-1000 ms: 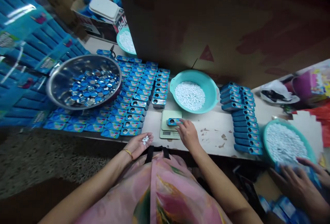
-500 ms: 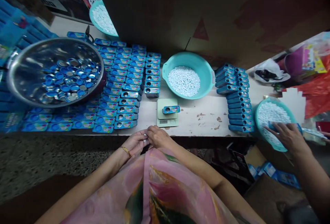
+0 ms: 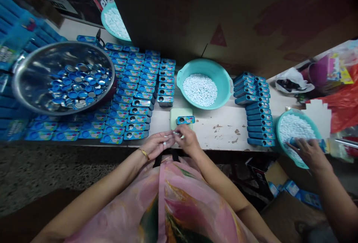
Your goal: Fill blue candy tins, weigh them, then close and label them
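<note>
My left hand is turned palm up in front of the scale, its fingers curled around a few small white candies. Beside it my right hand pinches its fingertips together, with white bits showing at them. Both hands nearly meet over the front of a pale green kitchen scale, hiding its display. On the scale lies a blue candy tin with an uncovered round hole at its left end. Behind the scale stands a turquoise basin holding many such candies.
Rows of blue tins and a steel bowl of round lids fill the left. More tins stand right. A co-worker's hand holds a tin over another turquoise basin. A large cardboard box borders the back.
Both hands have moved forward from the table's edge to the scale. My right hand has shifted right, parting slightly from my left, which now shows candies on its palm.
</note>
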`<state>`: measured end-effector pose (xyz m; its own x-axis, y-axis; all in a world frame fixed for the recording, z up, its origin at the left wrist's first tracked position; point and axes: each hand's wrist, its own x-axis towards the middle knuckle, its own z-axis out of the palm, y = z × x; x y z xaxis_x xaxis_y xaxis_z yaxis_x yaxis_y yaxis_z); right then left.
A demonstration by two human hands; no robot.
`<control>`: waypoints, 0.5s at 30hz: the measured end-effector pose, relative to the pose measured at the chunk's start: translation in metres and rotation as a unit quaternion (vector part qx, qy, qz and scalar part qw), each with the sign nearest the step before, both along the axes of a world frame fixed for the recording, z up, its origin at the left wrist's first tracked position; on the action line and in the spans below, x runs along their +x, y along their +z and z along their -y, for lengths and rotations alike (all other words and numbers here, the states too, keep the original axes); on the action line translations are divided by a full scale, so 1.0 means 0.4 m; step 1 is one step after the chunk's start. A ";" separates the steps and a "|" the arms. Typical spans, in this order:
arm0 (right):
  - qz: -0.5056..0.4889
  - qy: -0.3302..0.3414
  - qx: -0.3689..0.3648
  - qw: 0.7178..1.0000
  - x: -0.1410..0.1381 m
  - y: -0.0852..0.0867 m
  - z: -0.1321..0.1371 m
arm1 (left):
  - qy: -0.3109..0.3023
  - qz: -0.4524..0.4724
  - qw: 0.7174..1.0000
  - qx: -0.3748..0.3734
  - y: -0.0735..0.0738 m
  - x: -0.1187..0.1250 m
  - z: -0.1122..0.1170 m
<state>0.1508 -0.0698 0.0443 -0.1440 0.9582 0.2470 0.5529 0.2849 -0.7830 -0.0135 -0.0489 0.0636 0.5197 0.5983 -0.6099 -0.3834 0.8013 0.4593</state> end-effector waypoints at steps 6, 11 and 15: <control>0.032 -0.059 0.015 0.998 0.079 -0.011 -0.086 | 0.016 -0.023 1.000 0.005 -0.004 0.010 -0.030; -0.009 -0.076 0.029 0.997 0.080 -0.011 -0.086 | 0.028 -0.028 0.999 0.000 -0.013 -0.010 -0.014; -0.053 -0.055 0.022 0.997 0.042 0.011 -0.022 | 0.019 -0.013 1.000 -0.004 -0.020 -0.014 0.005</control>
